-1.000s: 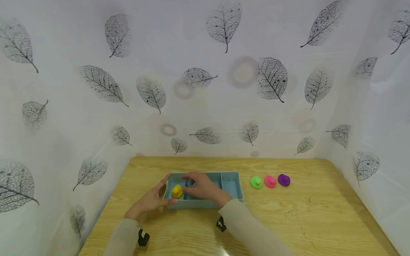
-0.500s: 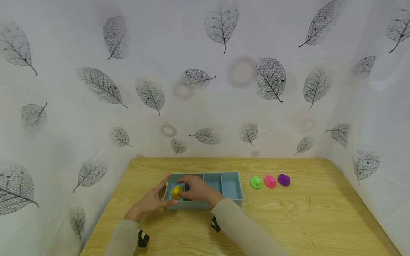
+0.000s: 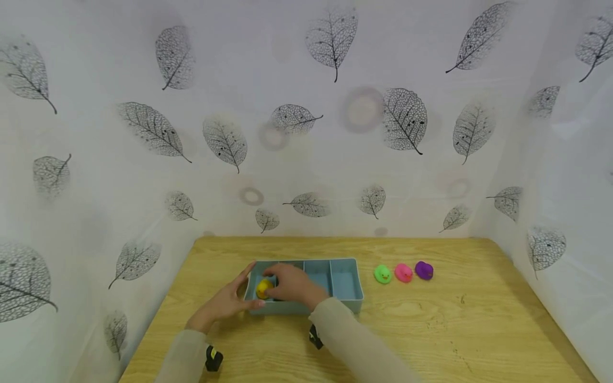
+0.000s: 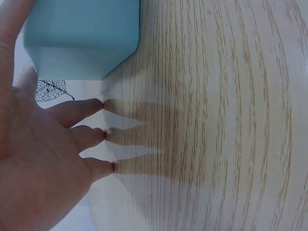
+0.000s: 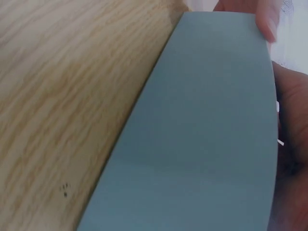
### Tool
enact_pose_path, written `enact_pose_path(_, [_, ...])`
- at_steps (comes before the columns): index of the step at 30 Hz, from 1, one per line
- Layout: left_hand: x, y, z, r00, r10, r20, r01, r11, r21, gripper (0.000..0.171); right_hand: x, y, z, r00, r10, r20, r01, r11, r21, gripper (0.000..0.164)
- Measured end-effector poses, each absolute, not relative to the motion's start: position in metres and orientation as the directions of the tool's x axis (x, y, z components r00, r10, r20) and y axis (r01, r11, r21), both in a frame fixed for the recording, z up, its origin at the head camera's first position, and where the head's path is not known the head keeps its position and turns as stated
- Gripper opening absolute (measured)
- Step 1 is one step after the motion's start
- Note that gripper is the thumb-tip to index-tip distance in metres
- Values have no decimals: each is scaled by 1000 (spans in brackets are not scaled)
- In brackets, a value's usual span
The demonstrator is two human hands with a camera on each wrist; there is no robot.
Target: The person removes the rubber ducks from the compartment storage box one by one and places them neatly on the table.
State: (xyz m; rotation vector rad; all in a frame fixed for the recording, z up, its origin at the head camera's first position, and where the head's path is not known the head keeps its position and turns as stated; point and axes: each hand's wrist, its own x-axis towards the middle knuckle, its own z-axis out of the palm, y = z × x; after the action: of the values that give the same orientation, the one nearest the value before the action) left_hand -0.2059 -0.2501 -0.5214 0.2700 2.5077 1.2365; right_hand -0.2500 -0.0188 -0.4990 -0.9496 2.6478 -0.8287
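A blue-grey divided tray (image 3: 347, 276) lies on the wooden table in the head view. Its left end is held by my left hand (image 3: 225, 303), thumb at the front rim and index finger at the back corner. In the left wrist view the other fingers (image 4: 82, 111) spread down beside the tray's end, tips near the tabletop. A yellow rubber duck (image 3: 263, 289) sits in the leftmost compartment. My right hand (image 3: 294, 284) reaches over the tray, thumb and index finger curled round the duck. In the right wrist view the tray's front wall hides the duck and those fingertips.
Green (image 3: 382, 274), pink (image 3: 404, 273) and purple (image 3: 423, 270) rubber ducks stand in a row right of the tray. A white leaf-patterned sheet (image 3: 306, 159) closes off the back and sides of the table (image 3: 421, 330).
My right hand has moved left and slightly down to the yellow duck, its thumb now overlapping it. The left hand stays at the tray's left end, and the other ducks stay put.
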Motion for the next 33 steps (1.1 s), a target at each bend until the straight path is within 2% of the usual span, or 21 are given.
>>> enact_pose_path(5, [-206,-250,-521,-925,317,-208,30,608,794,108,-251,-25,-500,-790,-613,-29,-508,679,-529,47])
enact_pose_path(17, [-208,-250,-518,-926,313,-212,30,620,784,110,-258,-33,-498,-794,-602,-85,-464,690,-556,51])
enact_pose_path(33, [-206,-251,-519,-923,323,-207,34,607,794,109,-261,-44,-499,-816,-560,-143,-440,762,-475,50])
